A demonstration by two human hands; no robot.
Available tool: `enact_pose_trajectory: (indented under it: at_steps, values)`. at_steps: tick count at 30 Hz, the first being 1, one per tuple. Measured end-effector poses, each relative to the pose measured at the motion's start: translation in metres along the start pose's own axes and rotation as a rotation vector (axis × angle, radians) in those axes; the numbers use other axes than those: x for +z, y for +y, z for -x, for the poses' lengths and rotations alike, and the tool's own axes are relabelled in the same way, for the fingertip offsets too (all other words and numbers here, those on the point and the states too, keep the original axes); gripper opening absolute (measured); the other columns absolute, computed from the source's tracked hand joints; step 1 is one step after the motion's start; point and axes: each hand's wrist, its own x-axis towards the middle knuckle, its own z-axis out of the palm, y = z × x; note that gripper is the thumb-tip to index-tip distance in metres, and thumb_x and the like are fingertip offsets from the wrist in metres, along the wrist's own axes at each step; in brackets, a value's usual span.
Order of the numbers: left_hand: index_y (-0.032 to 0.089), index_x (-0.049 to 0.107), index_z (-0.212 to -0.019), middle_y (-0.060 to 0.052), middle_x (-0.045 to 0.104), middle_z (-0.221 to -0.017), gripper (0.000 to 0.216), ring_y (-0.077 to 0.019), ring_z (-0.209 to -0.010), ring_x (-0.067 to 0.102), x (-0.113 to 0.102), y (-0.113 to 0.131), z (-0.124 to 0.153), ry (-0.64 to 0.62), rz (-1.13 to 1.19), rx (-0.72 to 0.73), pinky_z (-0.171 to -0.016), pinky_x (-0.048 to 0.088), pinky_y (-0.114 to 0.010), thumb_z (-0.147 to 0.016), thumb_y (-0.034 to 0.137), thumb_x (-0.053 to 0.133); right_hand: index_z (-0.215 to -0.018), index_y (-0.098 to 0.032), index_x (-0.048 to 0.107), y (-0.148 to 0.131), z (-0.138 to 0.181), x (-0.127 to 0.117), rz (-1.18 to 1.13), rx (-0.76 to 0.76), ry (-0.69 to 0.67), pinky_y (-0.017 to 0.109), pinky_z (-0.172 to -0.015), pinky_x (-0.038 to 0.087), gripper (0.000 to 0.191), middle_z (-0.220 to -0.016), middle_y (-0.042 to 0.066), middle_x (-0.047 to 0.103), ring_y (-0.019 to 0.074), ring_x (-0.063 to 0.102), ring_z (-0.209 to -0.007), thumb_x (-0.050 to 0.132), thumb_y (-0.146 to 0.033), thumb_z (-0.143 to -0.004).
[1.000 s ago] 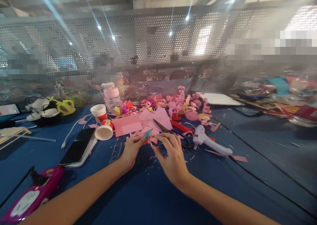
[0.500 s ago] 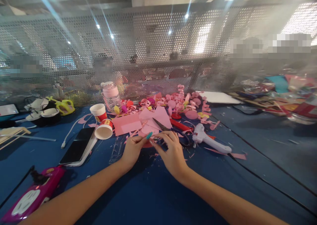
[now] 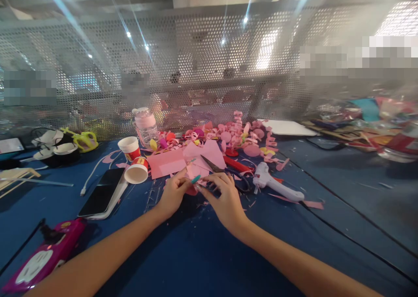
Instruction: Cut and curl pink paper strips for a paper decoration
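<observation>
In front of me, a small piece of pink paper [image 3: 192, 190] sits between my two hands. My left hand [image 3: 173, 193] pinches it, a long teal nail showing at the thumb. My right hand [image 3: 225, 197] is closed at the fingertips against the paper's right side; fingers partly cover it. Just beyond the hands lie pink paper sheets [image 3: 168, 163] and dark-bladed scissors [image 3: 211, 163]. A white glue gun [image 3: 279, 186] rests to the right of my right hand. Left of my left hand is a clear ruler [image 3: 151, 197].
Pink paper curls and discs [image 3: 251, 150] are heaped at the back by a pink-lidded bottle [image 3: 145, 122]. Paper cups [image 3: 136, 173], a phone [image 3: 103, 191] and a magenta power strip [image 3: 48, 255] stand or lie left. A black cord [image 3: 346, 235] crosses the right side. A perforated metal screen [image 3: 202, 62] rises behind.
My left hand has tilted slightly and the pink paper has turned between the fingers, more of its lower edge showing. My right hand has barely moved.
</observation>
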Motion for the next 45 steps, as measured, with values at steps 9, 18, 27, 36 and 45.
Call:
enact_pose_trajectory:
  at_steps: [9,18,27,36,45]
  values:
    - [0.011,0.053,-0.117,0.001,0.060,-0.060,0.050,-0.0132,-0.058,0.057,-0.002,-0.003,0.000,-0.003,-0.082,0.033,-0.060,0.046,-0.024,-0.076,0.039,0.058,-0.073,-0.016,0.065,0.001,-0.007,0.003,-0.394,0.472,-0.158,0.023,-0.043,0.040,0.019,-0.063,0.001,0.057,0.0112,0.045,-0.053,0.065,-0.032,-0.063]
    - [0.011,0.048,-0.112,0.001,0.061,-0.063,0.048,-0.0149,-0.057,0.059,-0.001,-0.007,-0.001,0.068,-0.117,0.012,-0.058,0.046,-0.025,-0.074,0.038,0.059,-0.074,-0.016,0.065,0.002,-0.007,0.003,-0.559,0.526,-0.205,0.021,-0.042,0.042,0.019,-0.057,-0.003,0.050,0.0078,0.038,-0.049,0.066,-0.029,-0.061]
    - [0.012,0.053,-0.098,0.002,0.057,-0.062,0.035,-0.0142,-0.058,0.056,-0.001,-0.009,-0.004,0.076,-0.153,0.043,-0.059,0.042,-0.024,-0.074,0.036,0.059,-0.073,-0.015,0.064,0.000,-0.009,0.003,-0.560,0.541,-0.235,0.019,-0.041,0.035,0.018,-0.053,-0.005,0.048,0.0069,0.036,-0.047,0.064,-0.029,-0.062]
    - [0.012,0.051,-0.106,0.005,0.050,-0.055,0.038,-0.0102,-0.051,0.047,0.000,-0.002,0.002,0.033,-0.126,0.049,-0.050,0.034,-0.020,-0.076,0.035,0.056,-0.068,-0.017,0.054,0.006,-0.005,0.007,-0.608,0.490,-0.261,0.021,-0.046,0.034,0.032,-0.058,-0.004,0.048,0.0079,0.041,-0.049,0.054,-0.049,-0.072]
    - [0.013,0.046,-0.114,0.007,0.042,-0.056,0.043,-0.0090,-0.051,0.039,0.010,0.002,0.011,-0.020,-0.146,0.121,-0.052,0.030,-0.021,-0.079,0.036,0.055,-0.058,-0.019,0.044,0.000,0.001,0.021,-0.808,0.608,-0.322,0.021,-0.041,0.025,0.037,-0.046,-0.007,0.044,0.0058,0.035,-0.039,0.058,-0.052,-0.065]
